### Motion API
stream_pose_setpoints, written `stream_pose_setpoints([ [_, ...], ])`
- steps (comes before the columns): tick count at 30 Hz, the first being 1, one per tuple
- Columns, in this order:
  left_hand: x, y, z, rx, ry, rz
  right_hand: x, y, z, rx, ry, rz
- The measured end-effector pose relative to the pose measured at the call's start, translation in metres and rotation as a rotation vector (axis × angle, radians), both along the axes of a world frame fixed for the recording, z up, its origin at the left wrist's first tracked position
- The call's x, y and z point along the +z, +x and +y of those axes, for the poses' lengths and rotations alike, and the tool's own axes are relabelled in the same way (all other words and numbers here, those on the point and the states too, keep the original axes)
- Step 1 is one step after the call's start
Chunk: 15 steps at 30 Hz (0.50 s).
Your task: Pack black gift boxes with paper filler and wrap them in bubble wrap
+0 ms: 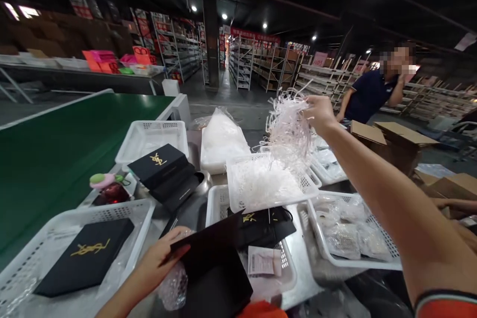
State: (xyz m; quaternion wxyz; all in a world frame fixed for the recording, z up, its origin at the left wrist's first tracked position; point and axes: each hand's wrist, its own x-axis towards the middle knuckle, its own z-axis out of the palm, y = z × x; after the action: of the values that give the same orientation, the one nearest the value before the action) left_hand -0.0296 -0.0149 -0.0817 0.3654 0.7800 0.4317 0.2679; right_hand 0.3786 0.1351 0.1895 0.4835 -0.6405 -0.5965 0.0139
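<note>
My right hand (321, 113) is raised at the far side, its fingers closed on a loose bundle of white shredded paper (288, 124). Below it, more shredded paper (268, 179) fills a white basket (238, 203). At the front, my left hand (171, 251) grips the edge of an open black box (219, 278) with its lid tilted up. Clear bubble wrap (174, 285) hangs beneath that hand; whether the fingers hold it too is unclear. Behind the box lie black bags with gold print (266, 223) and a white label packet (264, 262).
On the left, a black gold-printed box (87, 253) lies in a white basket (143, 223), beside a green conveyor belt (67, 134). More black boxes (164, 169) are stacked behind. At right are a basket of wrapped packets (345, 233), cardboard boxes (404, 134) and a standing person (368, 92).
</note>
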Motion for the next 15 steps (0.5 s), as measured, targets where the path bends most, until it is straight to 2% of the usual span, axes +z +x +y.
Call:
stream_pose_setpoints([
  [3,-0.002,0.001,-0.001,0.006,0.032,-0.013,-0.019,-0.005,0.006,0.006,-0.009,0.014],
  [6,-0.005,0.001,-0.002,0.017,0.053,-0.027,-0.022,-0.007,0.012,-0.003,0.007,0.021],
  [11,-0.004,0.000,-0.003,0.001,0.078,-0.040,-0.008,-0.014,0.014,-0.013,0.042,0.149],
  [15,-0.003,0.002,0.000,0.040,0.056,-0.046,0.010,-0.021,-0.003,0.079,0.147,0.288],
])
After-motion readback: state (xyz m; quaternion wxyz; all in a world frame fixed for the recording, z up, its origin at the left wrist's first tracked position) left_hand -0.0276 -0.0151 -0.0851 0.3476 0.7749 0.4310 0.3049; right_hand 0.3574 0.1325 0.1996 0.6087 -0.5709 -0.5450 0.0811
